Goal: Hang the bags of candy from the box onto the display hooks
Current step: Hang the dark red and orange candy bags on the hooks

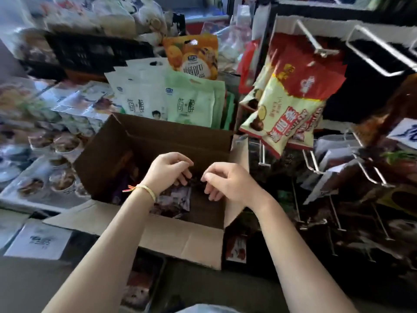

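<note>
An open cardboard box (180, 240) stands in front of me. Both of my hands are inside its opening. A dark purple candy bag (174, 201) hangs just under them. My left hand (168, 172), with a yellow band on its wrist, curls its fingers at the bag's dark top edge. My right hand (228, 181) pinches that edge with thumb and forefinger. More dark bags (123, 177) lie deep in the box, in shadow. Bare metal display hooks (374, 55) stick out of the rack on the right, with more hooks (370, 175) lower down.
Red and yellow snack bags (291, 105) hang from a hook right of the box. Green and white pouches (167, 98) and an orange pouch (194, 57) stand behind it. Packed bowls (45, 177) fill the left side, below a black crate (90, 53).
</note>
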Demonstrator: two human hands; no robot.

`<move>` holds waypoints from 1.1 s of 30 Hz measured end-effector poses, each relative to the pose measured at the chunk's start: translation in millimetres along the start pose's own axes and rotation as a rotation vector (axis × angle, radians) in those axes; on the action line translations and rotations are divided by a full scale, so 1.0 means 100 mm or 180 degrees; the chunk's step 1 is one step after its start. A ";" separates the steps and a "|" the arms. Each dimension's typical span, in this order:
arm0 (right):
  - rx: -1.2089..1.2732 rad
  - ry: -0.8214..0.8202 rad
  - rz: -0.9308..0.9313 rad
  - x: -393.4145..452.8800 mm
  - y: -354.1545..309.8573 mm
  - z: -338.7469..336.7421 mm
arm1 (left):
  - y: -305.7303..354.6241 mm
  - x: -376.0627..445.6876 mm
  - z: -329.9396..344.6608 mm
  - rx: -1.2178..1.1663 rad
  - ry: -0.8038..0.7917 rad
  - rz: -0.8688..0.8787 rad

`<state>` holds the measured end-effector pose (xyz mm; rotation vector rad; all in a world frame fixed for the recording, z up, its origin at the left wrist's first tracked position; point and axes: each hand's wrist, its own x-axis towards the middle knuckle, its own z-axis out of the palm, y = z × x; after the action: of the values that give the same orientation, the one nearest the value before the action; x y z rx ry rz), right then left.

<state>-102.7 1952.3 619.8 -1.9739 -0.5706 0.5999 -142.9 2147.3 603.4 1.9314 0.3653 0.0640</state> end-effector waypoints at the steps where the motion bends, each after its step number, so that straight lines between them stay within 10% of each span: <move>1: -0.0175 -0.0078 0.0103 0.15 0.02 0.23 | -0.21 0.08 -0.15 0.0077 -0.0012 -0.0164; 13: -0.0952 -0.0885 0.1695 1.50 0.60 1.95 | -1.83 0.68 -0.93 0.3256 -0.0652 -0.1223; 23: -0.1502 -0.1590 0.1654 1.57 0.61 2.03 | -2.03 0.87 -0.87 0.2671 -0.0532 -0.1181; 33: 0.0018 0.0010 0.2020 1.59 0.71 1.94 | -1.82 0.86 -0.89 0.1095 -0.0040 -0.0458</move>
<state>-90.7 2148.1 448.1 -2.1447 0.0808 0.9764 -120.7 2313.5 460.0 2.2362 0.5333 -0.1122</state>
